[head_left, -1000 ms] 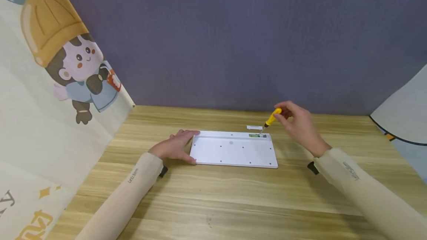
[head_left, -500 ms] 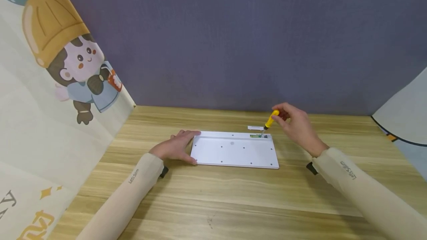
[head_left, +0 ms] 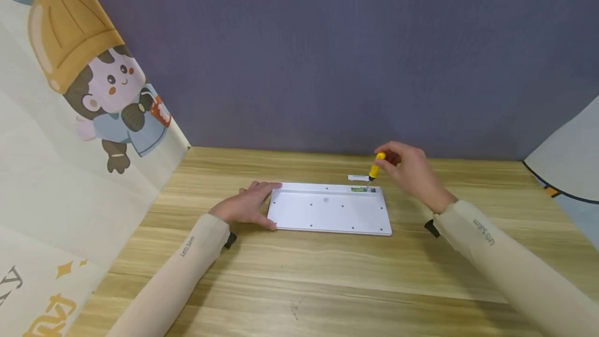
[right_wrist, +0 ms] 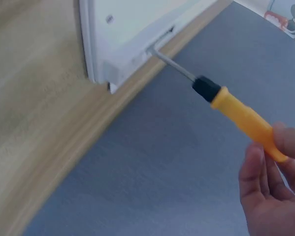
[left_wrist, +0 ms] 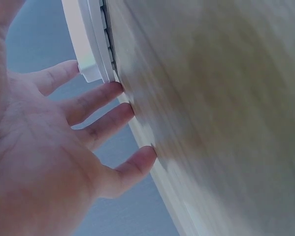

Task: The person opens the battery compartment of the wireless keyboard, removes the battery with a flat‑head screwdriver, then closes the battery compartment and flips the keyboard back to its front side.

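Note:
A white keyboard (head_left: 332, 213) lies face down on the wooden table, its keys (left_wrist: 108, 37) showing along the edge in the left wrist view. Spread along its left end, my left hand (head_left: 248, 206) touches the far and near corners with index finger and thumb. Between thumb and fingers my right hand (head_left: 409, 171) pinches the yellow handle of a screwdriver (right_wrist: 243, 115). The screwdriver's metal shaft (right_wrist: 173, 64) points down into the opening in the keyboard's raised rear strip. A green battery (head_left: 359, 190) shows in that opening. The exact contact of the tip is too small to tell.
A small white cover (head_left: 358, 178) lies just behind the keyboard, close to the opening. The wooden table (head_left: 290, 280) ends at a dark grey-blue panel (head_left: 327, 56) at the back. A cartoon-printed sheet (head_left: 70, 118) stands at the left.
My right hand has moved slightly left, bringing the screwdriver's handle more upright over the opening. The left hand and keyboard have stayed in place.

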Demonstrator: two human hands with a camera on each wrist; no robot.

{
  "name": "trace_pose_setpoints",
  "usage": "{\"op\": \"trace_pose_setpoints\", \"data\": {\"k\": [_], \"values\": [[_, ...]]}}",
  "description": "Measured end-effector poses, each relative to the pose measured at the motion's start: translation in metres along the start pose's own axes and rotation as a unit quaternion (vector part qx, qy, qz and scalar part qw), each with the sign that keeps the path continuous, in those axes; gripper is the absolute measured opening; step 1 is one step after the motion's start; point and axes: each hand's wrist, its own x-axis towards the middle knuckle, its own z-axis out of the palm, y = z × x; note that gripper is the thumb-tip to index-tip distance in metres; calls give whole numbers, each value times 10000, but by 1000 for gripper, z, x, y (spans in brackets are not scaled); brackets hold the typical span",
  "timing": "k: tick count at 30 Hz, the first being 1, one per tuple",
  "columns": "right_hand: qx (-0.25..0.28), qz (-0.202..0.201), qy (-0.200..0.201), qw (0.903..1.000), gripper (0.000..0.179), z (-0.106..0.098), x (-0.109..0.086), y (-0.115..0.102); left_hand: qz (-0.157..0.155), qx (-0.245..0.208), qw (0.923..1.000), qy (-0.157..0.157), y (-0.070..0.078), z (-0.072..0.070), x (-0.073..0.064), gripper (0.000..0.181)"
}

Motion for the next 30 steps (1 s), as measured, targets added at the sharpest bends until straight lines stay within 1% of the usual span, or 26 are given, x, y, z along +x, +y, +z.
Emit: {"op": "trace_pose_setpoints", "data": {"k": [4,7,10,14,16,22,26,30], "values": [[35,326,-227,9992,22,-8,2,2,-17,16,10000,1,1,0,0,110],[56,511,-322,9982,22,-14,0,7,-27,-3,10000,-14,3,-1,-1,109],[43,558,-384,9977,20,-20,-1,14,-39,-56,10000,-16,4,-2,-1,109],[69,726,-434,9964,17,-25,-1,27,-56,-57,10000,-20,4,-2,-1,109],[111,824,-436,9956,16,-26,-2,33,-36,-41,10000,-27,3,-2,-1,109],[173,896,-492,9946,19,-27,-7,51,-37,-28,10000,-9,3,-3,-2,108],[207,1083,-474,9928,19,-26,-10,60,-49,-4,10000,-46,4,-3,-1,108],[200,1169,-473,9918,18,-26,-13,67,-63,-5,10000,-69,4,-2,0,108]]}}
